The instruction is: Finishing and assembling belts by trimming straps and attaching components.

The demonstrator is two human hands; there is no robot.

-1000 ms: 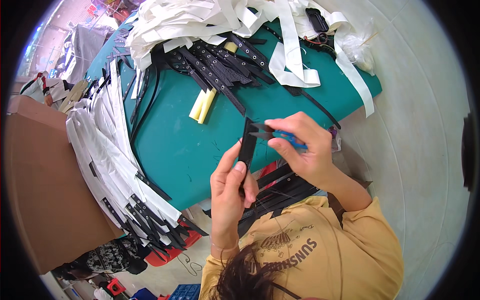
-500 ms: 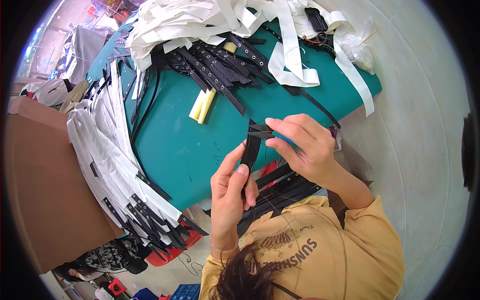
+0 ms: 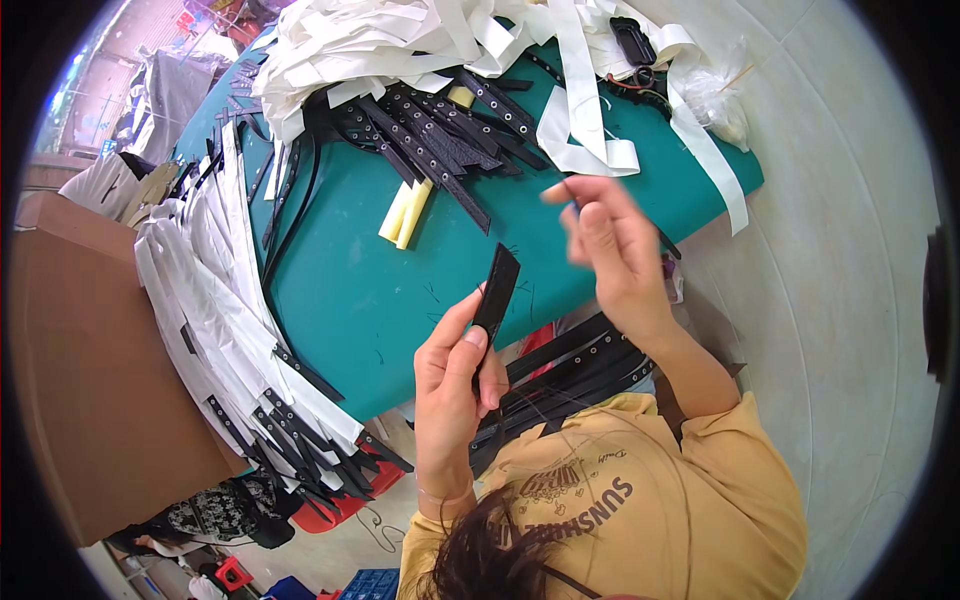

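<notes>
My left hand [image 3: 452, 365] is closed round a black strap [image 3: 498, 285], its slanted end sticking up between thumb and fingers. Above and to the right, my right hand [image 3: 615, 240] is raised, its fingers curled and partly smeared by motion. A bit of blue handle and a thin dark tip of the thread snips [image 3: 573, 206] show at its fingers; the rest is hidden. More black straps with metal eyelets [image 3: 578, 365] lie across my lap below the table edge.
The green table [image 3: 350, 300] bears a heap of eyelet straps [image 3: 430, 135], white strips [image 3: 370, 45] and yellow pieces [image 3: 405, 215]. Long white strips [image 3: 200, 290] with black ends hang over its left side, beside a cardboard box [image 3: 100, 370]. A plastic bag [image 3: 715, 95] lies far right.
My right hand has moved up and away from the strap, taking the snips' blades off its end. My left hand still holds the strap, shifted slightly left.
</notes>
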